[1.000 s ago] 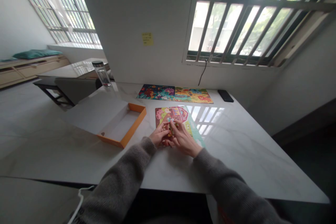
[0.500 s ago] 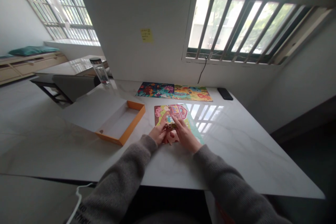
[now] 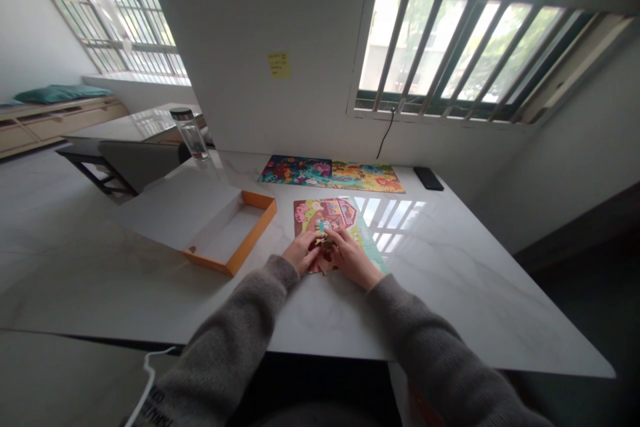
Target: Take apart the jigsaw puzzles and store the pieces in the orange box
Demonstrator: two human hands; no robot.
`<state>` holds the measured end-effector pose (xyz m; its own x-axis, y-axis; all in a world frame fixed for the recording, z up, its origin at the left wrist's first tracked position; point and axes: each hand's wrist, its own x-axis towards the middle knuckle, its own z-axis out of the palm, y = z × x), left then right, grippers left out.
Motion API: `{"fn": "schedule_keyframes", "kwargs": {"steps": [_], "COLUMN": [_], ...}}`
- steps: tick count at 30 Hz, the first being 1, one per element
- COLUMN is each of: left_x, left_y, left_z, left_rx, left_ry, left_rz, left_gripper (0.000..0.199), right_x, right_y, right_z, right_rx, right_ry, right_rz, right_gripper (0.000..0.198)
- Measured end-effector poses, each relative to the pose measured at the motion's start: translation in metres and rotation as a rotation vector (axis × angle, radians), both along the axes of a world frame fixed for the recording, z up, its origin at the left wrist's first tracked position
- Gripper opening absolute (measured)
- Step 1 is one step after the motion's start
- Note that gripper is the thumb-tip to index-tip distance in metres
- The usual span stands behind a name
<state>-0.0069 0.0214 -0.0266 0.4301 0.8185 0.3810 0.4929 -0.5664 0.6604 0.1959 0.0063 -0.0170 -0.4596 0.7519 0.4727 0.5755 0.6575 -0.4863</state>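
Observation:
A colourful jigsaw puzzle point(image 3: 337, 211) with a red barn and pink animals lies flat on the marble-patterned table. Over its near part, both hands come close together around a few small jigsaw pieces point(image 3: 326, 242). My left hand point(image 3: 303, 253) is closed, pinching the pieces from the left. From the other side my right hand point(image 3: 354, 259) grips them too, its fingers curled. The fingers partly cover the pieces and the puzzle's lower middle, so how many pieces are held cannot be made out.
An open orange-edged box point(image 3: 254, 235) stands left of the puzzle. Behind lie a dark puzzle point(image 3: 297, 171) and a yellow one point(image 3: 367, 177), edge to edge. A black phone point(image 3: 429, 179) is at the back right, a glass bottle point(image 3: 191, 135) at the back left.
Both hands have lowered slightly toward me, and the right fingers, earlier stretched over the puzzle, are now curled in around the pieces. More of the barn picture shows.

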Motion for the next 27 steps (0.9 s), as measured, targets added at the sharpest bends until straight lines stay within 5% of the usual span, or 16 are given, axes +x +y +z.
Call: {"fn": "schedule_keyframes", "kwargs": {"steps": [14, 21, 27], "left_x": [-0.004, 0.008, 0.013], "left_y": [-0.007, -0.012, -0.011], "left_z": [0.021, 0.019, 0.010], "left_rx": [-0.273, -0.752, -0.782], "left_ry": [-0.119, -0.647, -0.625], "left_rz": [-0.082, -0.124, -0.215], "left_gripper": [0.025, 0.050, 0.057], "right_x": [0.000, -0.005, -0.003], "right_y": [-0.003, -0.001, -0.003], "right_z": [0.004, 0.012, 0.020], "right_rx": [-0.110, -0.552, -0.479], "right_ry": [0.116, 0.581, 0.511], "right_rz": [-0.003, 0.141, 0.044], "right_gripper": [0.036, 0.038, 0.025]}}
